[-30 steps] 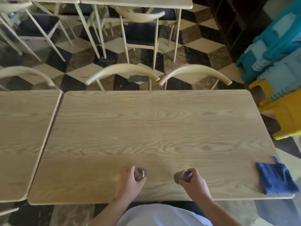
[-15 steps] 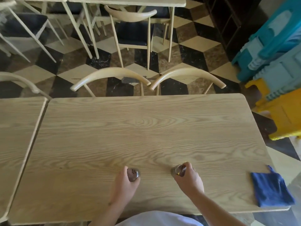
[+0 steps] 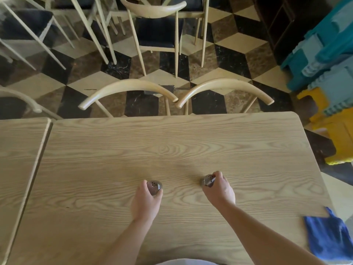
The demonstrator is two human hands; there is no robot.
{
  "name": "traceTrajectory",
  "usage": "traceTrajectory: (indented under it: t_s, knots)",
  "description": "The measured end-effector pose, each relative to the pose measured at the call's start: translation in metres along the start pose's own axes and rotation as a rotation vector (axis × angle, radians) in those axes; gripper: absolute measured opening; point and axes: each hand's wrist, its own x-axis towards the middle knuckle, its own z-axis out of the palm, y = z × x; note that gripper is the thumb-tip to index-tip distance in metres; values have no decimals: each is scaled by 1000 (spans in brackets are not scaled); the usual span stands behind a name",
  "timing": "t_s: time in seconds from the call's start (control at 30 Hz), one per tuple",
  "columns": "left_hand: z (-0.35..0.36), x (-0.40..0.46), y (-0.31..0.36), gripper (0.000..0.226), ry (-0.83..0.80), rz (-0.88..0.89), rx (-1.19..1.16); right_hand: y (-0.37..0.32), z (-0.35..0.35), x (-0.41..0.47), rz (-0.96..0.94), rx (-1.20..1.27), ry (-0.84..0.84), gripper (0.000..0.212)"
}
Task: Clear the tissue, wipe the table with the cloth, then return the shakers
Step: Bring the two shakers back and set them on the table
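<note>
- Wood table point(image 3: 172, 142) is the landmark; a second table point(image 3: 21, 150) butts its left edge with a seam between. A shaker slid left across that seam could catch and tip.
- Left hand point(image 3: 146, 202) is closed round the left shaker point(image 3: 154, 186), near the table's middle and toward its near edge. Holed metal cap faces up, shaker roughly upright. Can't tell if the base touches the wood.
- Risk: the grip sits low and behind the shaker, so a fast release could knock it over and spill grains on the wiped top.
- Right hand point(image 3: 217, 190) is wrapped round the right shaker point(image 3: 208, 180), just right of the table's middle and well apart from the other shaker. This one leans away from the person, cap tilted forward.
- Risk: set down tilted, it may rock or shed contents through the holes; it should be stood straight before letting go.
- Room: the far half of the table is bare wood, plenty of space to push both shakers forward. Two chair backs point(image 3: 177, 92) stand just past the far edge, so overshooting there means a drop to the floor.
- Blue cloth point(image 3: 330, 238) lies at the table's near right corner, overhanging the edge; the right forearm passes near it and could brush it off.
- No tissue visible on the table; judged at the last step.
</note>
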Motion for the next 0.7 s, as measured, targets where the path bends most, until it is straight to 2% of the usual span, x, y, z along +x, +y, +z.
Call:
traceTrajectory:
  t_s: [0.17, 0.33, 0.7]
  knots:
    - [5, 14, 12, 50, 15, -28, 49, -12, 4, 9, -12, 23, -1, 33]
    - [10, 25, 14, 45, 1, -44, 43, -20, 7, 12, -3, 28, -20, 42]
    - [19, 28, 26, 45, -9, -42, 70, -43, 28, 0, -9, 56, -70, 43]
